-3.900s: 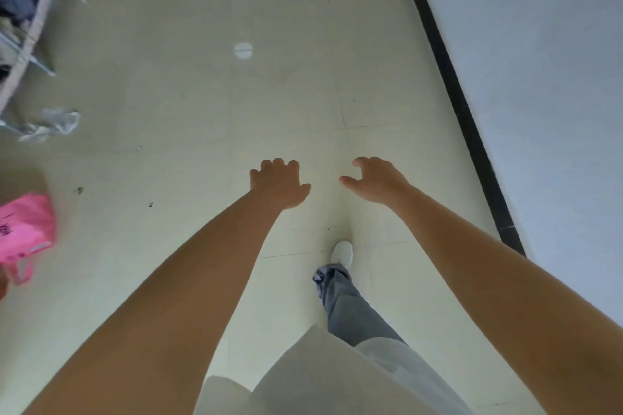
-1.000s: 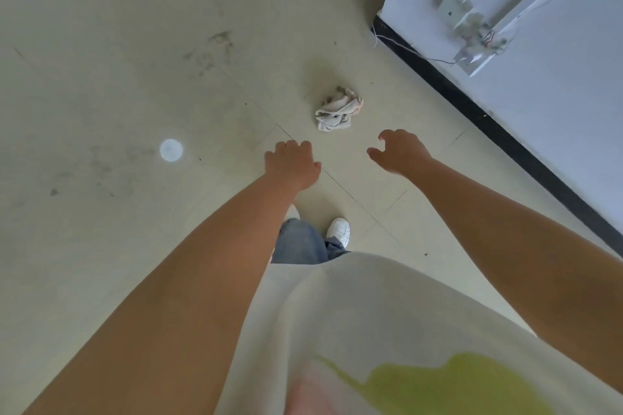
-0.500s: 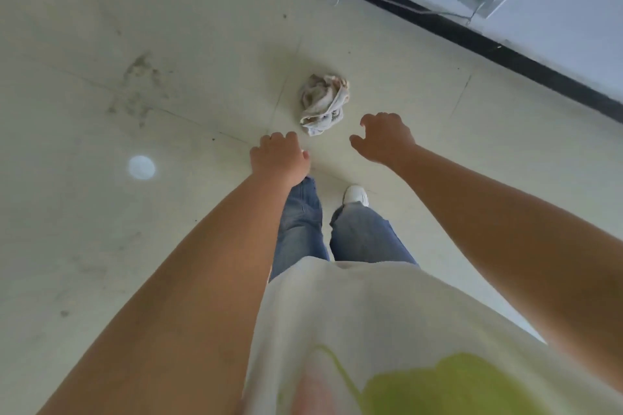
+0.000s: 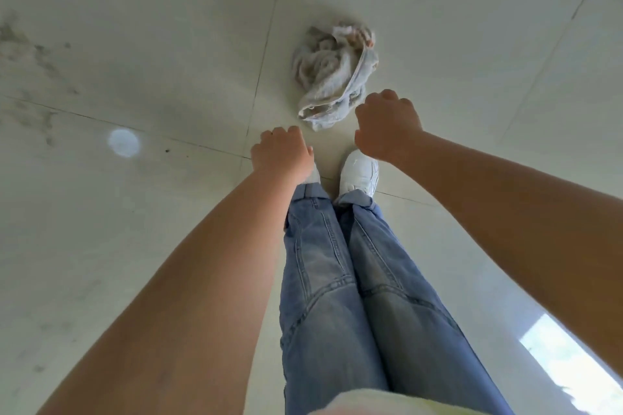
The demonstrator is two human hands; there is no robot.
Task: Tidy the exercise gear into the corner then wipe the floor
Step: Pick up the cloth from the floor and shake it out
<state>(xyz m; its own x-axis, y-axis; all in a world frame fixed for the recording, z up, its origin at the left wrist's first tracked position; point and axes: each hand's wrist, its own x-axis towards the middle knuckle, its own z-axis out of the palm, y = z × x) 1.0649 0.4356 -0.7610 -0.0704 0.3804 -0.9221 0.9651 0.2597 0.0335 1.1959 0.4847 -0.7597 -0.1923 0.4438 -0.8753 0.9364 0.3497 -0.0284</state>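
A crumpled grey-white cloth [image 4: 333, 74] lies on the pale tiled floor [image 4: 151, 27] just ahead of my feet. My right hand [image 4: 386, 126] hangs above the cloth's near edge, fingers curled, holding nothing. My left hand [image 4: 281, 153] is lower and to the left, fingers also curled under and empty. No exercise gear is in view.
My legs in blue jeans and a white shoe [image 4: 359, 175] stand directly below the hands. A round bright spot [image 4: 123, 142] and dark smudges [image 4: 30, 57] mark the floor at left. A bright window reflection [image 4: 573, 367] shows at lower right.
I have walked up to the cloth and tilted my head down; the wall and skirting have left the view. Both hands have moved closer to the cloth, the right one nearly over it.
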